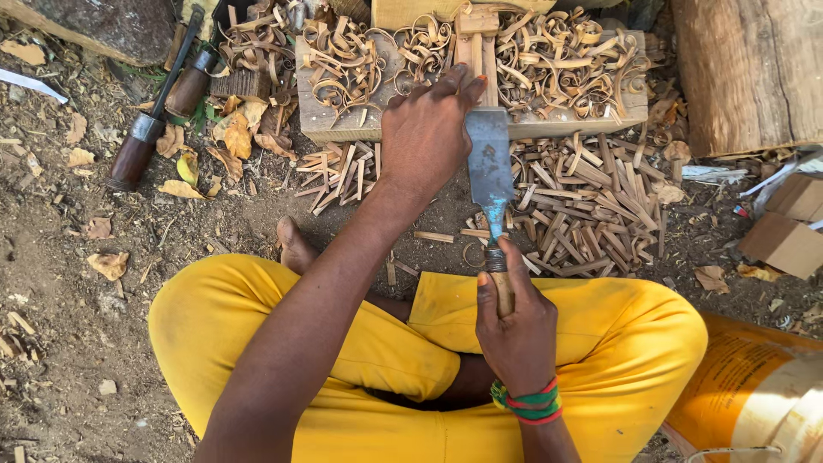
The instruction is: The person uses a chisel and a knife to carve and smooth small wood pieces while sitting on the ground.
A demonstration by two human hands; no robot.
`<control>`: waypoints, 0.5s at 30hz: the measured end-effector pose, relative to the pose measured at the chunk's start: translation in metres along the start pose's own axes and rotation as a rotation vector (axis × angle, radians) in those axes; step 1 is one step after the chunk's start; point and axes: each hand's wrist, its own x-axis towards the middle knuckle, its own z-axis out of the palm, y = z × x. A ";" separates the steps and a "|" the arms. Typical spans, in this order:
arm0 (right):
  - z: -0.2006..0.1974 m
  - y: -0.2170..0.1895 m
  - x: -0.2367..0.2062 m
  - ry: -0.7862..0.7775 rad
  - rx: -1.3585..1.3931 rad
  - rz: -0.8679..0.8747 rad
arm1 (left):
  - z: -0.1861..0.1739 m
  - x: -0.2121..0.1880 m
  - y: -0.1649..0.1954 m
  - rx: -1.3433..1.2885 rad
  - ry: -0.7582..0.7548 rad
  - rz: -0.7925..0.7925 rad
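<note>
My right hand (pixel 515 333) grips the wooden handle of a wide flat chisel (pixel 490 167), whose steel blade points away from me onto a thin upright strip of wood (pixel 477 47). My left hand (pixel 426 135) lies over the blade's left side, fingers reaching onto the strip, which rests on a pale wooden block (pixel 343 127). The block is covered in curled wood shavings (pixel 549 69). I sit cross-legged in yellow trousers (pixel 257 326), with a beaded wristband on my right wrist.
A heap of short split wood strips (pixel 591 201) lies on the dirt in front of the block. Two dark-handled tools (pixel 150 120) lie at the upper left. A log (pixel 746 73) stands at the upper right, cardboard pieces (pixel 784 227) and a yellow-white sack (pixel 754 390) on the right.
</note>
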 end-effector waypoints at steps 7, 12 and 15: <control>0.004 -0.008 -0.001 -0.012 -0.012 0.009 | 0.005 0.002 0.001 -0.005 0.013 -0.018; 0.004 -0.006 -0.001 0.050 0.006 -0.117 | 0.010 0.002 0.000 0.000 0.051 0.000; 0.003 -0.005 -0.001 0.036 0.028 -0.064 | 0.012 0.003 0.000 -0.029 0.076 0.003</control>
